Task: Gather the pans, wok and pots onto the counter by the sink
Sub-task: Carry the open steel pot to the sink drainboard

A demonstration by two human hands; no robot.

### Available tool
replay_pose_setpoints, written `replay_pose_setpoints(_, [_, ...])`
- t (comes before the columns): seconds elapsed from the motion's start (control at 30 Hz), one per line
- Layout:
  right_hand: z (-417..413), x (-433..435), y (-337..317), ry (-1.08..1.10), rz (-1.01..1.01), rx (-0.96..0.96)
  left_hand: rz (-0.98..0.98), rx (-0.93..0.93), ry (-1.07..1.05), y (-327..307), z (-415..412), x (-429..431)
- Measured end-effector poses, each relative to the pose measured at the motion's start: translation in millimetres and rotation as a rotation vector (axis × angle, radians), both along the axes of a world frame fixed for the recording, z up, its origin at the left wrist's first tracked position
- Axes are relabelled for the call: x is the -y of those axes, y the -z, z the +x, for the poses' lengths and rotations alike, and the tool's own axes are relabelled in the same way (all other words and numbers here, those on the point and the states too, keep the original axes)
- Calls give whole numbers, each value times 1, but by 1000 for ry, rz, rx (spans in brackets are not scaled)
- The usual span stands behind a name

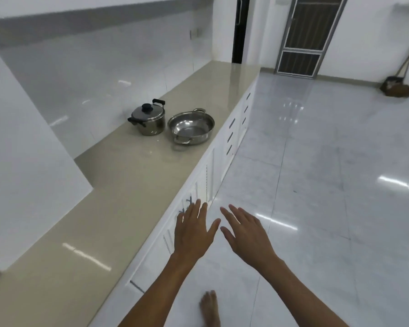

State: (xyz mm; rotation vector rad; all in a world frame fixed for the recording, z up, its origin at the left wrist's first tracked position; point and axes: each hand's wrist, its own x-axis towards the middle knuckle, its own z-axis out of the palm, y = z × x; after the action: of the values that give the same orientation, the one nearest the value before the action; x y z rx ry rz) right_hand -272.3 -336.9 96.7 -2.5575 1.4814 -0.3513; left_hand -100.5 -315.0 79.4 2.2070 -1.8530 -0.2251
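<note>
Two steel vessels stand side by side on the long beige counter (132, 185). The lidded pot (148, 120) has black handles and a black knob and sits nearer the wall. Beside it, close to the counter's front edge, is a shallow open pan (191, 129) with two loop handles. My left hand (192, 228) and my right hand (247, 234) are held out low in the foreground over the cabinet fronts and floor, fingers spread, both holding nothing. They are well short of the pot and pan. No sink shows in this view.
White cabinet doors and drawers (232, 133) run under the counter. A white block (21, 161) juts over the counter at left. Glossy tiled floor (328, 173) spreads right, with a screen door (309, 36) and a broom with dustpan (398, 84) far off. A bare foot (210, 308) is below.
</note>
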Motion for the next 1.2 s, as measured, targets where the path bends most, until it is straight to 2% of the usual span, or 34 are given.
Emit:
replay_pose_setpoints(0.17, [33, 160, -23, -74, -28, -57, -6, 36, -46, -13, 33, 143])
replay_pose_setpoints(0.37, [67, 315, -27, -145, -39, -17, -28, 69, -148, -14, 69, 274])
replay_pose_setpoints(0.53, [110, 455, 5, -318, -79, 5, -54, 61, -330, 20, 104, 368])
replay_pose_setpoints(0.67, [149, 585, 26, -541, -73, -9, -13, 34, -566, 39, 123, 443])
replay_pose_setpoints(0.9, [216, 760, 28, -759, -8, -138, 113, -46, -1012, 35, 128, 508])
replay_pose_setpoints(1.03, [242, 821, 41, -609, 156, -139, 158, -177, -1201, 41, 125, 524])
replay_pose_setpoints(1.2, [260, 855, 63, -598, 264, -108, -29, -425, -1503, 41, 133, 539])
